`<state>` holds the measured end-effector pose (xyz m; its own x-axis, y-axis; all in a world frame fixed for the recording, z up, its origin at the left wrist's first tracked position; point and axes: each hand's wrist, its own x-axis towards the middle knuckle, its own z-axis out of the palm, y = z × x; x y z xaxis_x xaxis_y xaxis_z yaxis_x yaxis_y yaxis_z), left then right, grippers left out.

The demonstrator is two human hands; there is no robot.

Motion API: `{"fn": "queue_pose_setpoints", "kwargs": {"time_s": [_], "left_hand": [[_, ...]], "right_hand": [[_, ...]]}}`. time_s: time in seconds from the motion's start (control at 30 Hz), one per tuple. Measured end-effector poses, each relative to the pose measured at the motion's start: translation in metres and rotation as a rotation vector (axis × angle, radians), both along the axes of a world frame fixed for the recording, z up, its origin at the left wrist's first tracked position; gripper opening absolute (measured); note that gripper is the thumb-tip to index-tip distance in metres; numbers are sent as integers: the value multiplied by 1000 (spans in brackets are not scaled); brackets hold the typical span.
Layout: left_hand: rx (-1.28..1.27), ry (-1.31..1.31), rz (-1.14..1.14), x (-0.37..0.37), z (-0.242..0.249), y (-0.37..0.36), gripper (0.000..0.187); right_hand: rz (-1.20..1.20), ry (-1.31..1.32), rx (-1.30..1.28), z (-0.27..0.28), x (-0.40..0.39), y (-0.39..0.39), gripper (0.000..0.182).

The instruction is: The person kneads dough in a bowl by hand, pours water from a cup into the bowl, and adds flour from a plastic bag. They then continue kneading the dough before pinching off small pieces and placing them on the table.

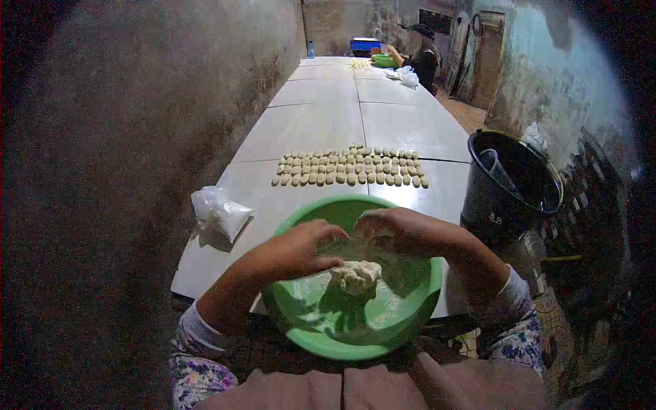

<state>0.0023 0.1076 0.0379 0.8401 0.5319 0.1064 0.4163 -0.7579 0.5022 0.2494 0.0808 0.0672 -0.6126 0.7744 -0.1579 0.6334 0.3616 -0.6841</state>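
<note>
A pale, rough lump of dough (pixel 357 277) is in the wide green basin (pixel 290 328) in front of me, above a dark shadow on the basin floor. My left hand (pixel 304 247) reaches in over the left side, thumb and fingers spread apart, with the thumb tip right at the dough's upper left edge. Across from it, my right hand (pixel 400 231) hovers over the far right part of the basin, fingers loosely curved and apart with nothing in them. White smears of flour or dough mark the basin's inside.
Beyond the basin, several rows of small dough pieces (pixel 352 167) lie on the long white table (pixel 307 126). A plastic bag of white powder (pixel 222 212) sits left. A black bucket (pixel 502 188) stands right. At the far end, a person (pixel 425 58) works by another green basin (pixel 384 61).
</note>
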Motion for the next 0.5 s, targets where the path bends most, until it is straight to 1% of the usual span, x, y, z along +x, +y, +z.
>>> {"fn": "queue_pose_setpoints", "kwargs": {"time_s": [0.03, 0.07, 0.13, 0.17, 0.2, 0.27, 0.3, 0.33, 0.4, 0.43, 0.47, 0.5], "left_hand": [[34, 82, 6, 7, -4, -3, 54], [68, 163, 12, 17, -6, -7, 56], [-88, 396, 154, 38, 9, -19, 52], [-105, 341, 175, 45, 4, -23, 41], [-108, 344, 175, 55, -3, -21, 41], [-155, 509, 58, 72, -27, -7, 29], [-261, 249, 34, 63, -55, 1, 22], [-260, 248, 43, 57, -62, 12, 22], [-74, 363, -104, 45, -70, 30, 27], [-128, 423, -124, 38, -56, 35, 35], [-129, 425, -122, 31, -40, 42, 35], [-190, 509, -50, 27, -14, 44, 37]], "right_hand": [[35, -26, 111, -7, 1, 5, 35], [33, -25, 110, -8, 2, 10, 35], [119, -23, 162, -9, 1, 17, 35], [172, -22, 271, -3, 1, 15, 33], [171, -19, 268, 1, 0, 18, 33], [109, -107, -38, 5, -3, 30, 33], [190, 22, 46, 0, 2, 36, 32], [198, 22, 48, -10, 5, 45, 32], [119, 422, -72, -30, 9, 63, 32], [11, 512, -269, -25, 7, 61, 32], [13, 514, -270, -28, 9, 67, 32], [14, 557, -365, -33, 11, 72, 34]]}}
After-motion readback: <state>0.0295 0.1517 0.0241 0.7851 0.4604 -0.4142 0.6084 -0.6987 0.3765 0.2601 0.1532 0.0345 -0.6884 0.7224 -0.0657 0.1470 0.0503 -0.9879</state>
